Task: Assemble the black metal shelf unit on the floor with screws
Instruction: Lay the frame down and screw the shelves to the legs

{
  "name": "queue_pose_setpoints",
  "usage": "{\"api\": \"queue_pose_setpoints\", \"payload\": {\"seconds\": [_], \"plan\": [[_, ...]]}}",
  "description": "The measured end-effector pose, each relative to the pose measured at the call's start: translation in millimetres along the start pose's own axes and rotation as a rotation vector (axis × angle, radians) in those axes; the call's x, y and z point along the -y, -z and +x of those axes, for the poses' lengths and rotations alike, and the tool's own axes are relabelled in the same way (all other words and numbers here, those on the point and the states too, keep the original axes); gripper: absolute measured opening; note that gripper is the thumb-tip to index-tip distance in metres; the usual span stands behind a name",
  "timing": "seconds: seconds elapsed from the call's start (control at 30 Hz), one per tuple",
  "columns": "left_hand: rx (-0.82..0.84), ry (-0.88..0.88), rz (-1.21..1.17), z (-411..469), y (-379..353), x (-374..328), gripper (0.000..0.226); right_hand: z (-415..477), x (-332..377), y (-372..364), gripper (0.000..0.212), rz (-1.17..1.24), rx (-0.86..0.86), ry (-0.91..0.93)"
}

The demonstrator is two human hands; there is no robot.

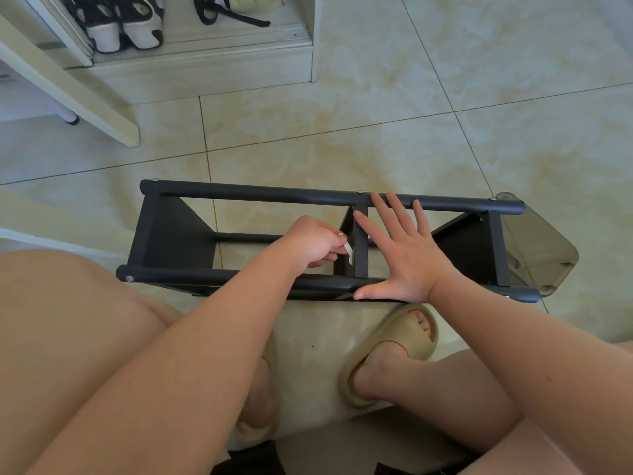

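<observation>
We look down on the black metal shelf unit [479, 248], which lies on its side on the tiled floor [342, 114], just in front of our knees and feet. Its two long rails run left to right: the far rail [257, 193] and the near rail [205, 274], joined by dark end panels and by a middle crossbar [360, 248]. Small silver screw heads show on the frame, one at the left end of the near rail [129, 279] and one on the far rail above the crossbar [359, 192].

Our left hand [310, 243] reaches between the rails, just left of the crossbar. Its fingers [337, 248] are curled and pinch a small pale piece [348, 250] that stands right against the crossbar; it is too small for us to tell what it is.

Our right hand [407, 255] lies flat on the frame, just right of the crossbar, holding nothing. Its fingers [387, 214] are straight and spread, their tips on the far rail, and the thumb [370, 292] rests along the near rail.

A smoky clear plastic container [541, 248] sits on the floor, touching the right end of the unit. We wear beige slippers [394, 351]. Well beyond the unit, at top left, a pale cabinet [205, 63] holds black and white shoes [120, 22].
</observation>
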State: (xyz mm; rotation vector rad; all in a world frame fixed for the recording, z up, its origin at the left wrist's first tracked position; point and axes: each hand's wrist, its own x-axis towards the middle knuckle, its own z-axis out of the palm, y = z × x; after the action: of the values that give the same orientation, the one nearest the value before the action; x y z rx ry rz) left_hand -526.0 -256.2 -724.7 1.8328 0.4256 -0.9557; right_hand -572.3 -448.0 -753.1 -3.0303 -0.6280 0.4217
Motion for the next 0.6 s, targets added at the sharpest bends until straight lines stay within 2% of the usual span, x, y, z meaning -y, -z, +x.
{"api": "queue_pose_setpoints", "payload": {"seconds": [0.3, 0.6], "plan": [[0.024, 0.013, 0.019, -0.2, -3.9, 0.5, 0.017, -0.7, 1.4, -0.2, 0.126, -0.006, -0.003, 0.002], [0.074, 0.103, 0.008, -1.0, -6.5, 0.9, 0.015, -1.2, 2.2, -0.8, 0.127, -0.012, -0.004, 0.002]]}}
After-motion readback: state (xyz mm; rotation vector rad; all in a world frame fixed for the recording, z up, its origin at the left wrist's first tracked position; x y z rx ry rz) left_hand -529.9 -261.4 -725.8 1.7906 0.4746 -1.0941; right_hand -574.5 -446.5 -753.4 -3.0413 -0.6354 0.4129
